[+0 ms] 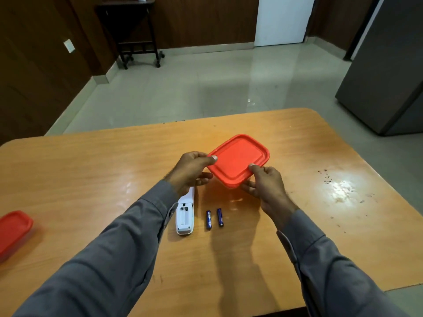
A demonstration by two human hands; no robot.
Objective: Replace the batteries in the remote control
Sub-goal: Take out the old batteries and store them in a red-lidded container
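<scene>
A white remote control (185, 217) lies face down on the wooden table (91, 179), its battery compartment uncovered and showing no batteries. Two blue batteries (214, 218) lie side by side just right of it. Above the table I hold a red-lidded container (238, 160) between both hands: my left hand (191, 171) grips its left edge, my right hand (266, 185) grips its near right corner. The remote's far end is hidden under my left wrist.
A second red-lidded container (13, 232) sits at the table's left edge. Beyond the table is grey floor, a dark wheeled stand (135, 33) by the wall and a grey cabinet (389, 76) at the right.
</scene>
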